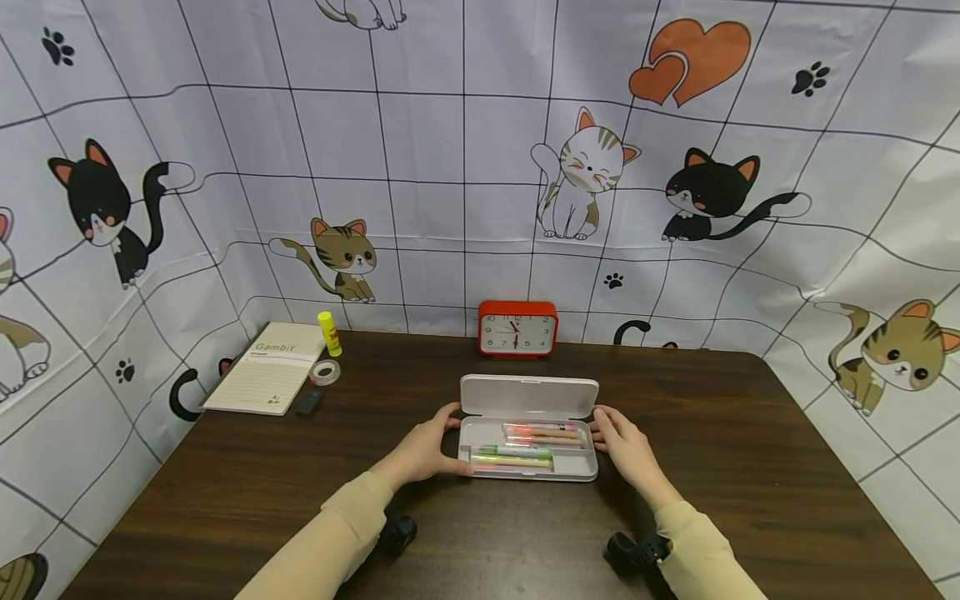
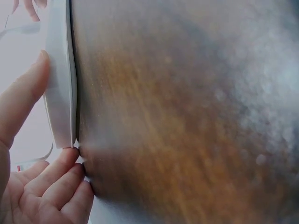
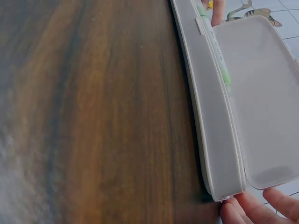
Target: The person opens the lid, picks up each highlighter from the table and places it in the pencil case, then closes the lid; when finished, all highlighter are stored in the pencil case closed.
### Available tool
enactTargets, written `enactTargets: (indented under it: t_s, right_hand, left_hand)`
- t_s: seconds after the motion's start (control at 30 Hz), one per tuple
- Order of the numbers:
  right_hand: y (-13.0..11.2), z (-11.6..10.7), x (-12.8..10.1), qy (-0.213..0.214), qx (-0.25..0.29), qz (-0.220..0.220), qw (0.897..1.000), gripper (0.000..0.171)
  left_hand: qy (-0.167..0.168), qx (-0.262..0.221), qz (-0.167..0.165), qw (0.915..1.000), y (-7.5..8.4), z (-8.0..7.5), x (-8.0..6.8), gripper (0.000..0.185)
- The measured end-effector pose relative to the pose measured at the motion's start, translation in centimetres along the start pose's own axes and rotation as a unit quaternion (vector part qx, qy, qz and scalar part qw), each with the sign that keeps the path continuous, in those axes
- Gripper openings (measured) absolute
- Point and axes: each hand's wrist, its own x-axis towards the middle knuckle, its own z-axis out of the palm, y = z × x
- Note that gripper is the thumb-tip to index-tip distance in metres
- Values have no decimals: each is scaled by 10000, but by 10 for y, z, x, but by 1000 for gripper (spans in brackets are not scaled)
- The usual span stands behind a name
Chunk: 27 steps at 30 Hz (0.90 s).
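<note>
A white pencil case (image 1: pixel 528 477) lies on the table with its lid (image 1: pixel 529 395) raised toward the back. Inside are orange-toned pens (image 1: pixel 546 433) in the rear part and green and yellow highlighters (image 1: pixel 513 456) in front. My left hand (image 1: pixel 423 448) grips the left end, its thumb (image 2: pixel 28 93) on the front wall and fingers (image 2: pixel 60 186) against the end wall. At the opposite end, my right hand (image 1: pixel 628 446) touches the case and lid corner with fairly straight fingers (image 3: pixel 257 207); its thumb is hidden in the right wrist view.
A red clock (image 1: pixel 517 329) stands at the back edge. At the far left lie a notepad (image 1: pixel 266 367), a yellow glue stick (image 1: pixel 329 334), a roll of tape (image 1: pixel 325 372) and a small dark block (image 1: pixel 309 402). A cat-print sheet (image 1: pixel 465 167) hangs behind the brown table (image 1: pixel 720 433).
</note>
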Motion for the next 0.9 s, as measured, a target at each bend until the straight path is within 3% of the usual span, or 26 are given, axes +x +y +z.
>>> enactTargets:
  t_s: [0.27, 0.7, 0.9]
  right_hand:
    - [-4, -3, -3, -233, 696, 394, 9965, 62]
    - [-6, -8, -4, -451, 687, 477, 9955, 70]
    - [-5, -16, -5, -950, 840, 428, 9910, 64]
  left_hand:
    - [67, -64, 50, 9999, 1, 0, -1, 100]
    - [-9, -8, 55, 10000, 2, -2, -2, 104]
    - [-82, -42, 126, 9999, 2, -3, -2, 100]
